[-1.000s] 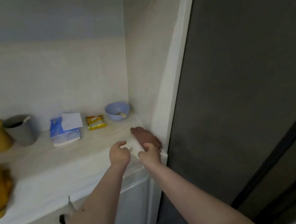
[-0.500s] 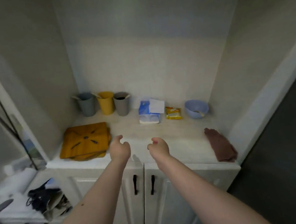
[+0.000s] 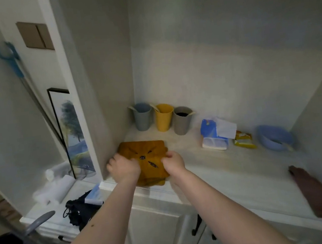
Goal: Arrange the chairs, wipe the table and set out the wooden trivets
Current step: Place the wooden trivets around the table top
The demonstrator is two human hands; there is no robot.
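Between our left hand (image 3: 123, 167) and right hand (image 3: 173, 161), both gripping its side edges, the wooden trivets (image 3: 144, 153) stack looks stiff, light, liable to slide apart.

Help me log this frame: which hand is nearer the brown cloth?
Right. The right hand is at the trivets' right edge; the left hand lies farther from the brown cloth.

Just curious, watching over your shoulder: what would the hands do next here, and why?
Probably lift the stack of wooden trivets off the counter. The left hand and right hand are already on its two sides, and the brown cloth lies set down, so wiping looks finished.
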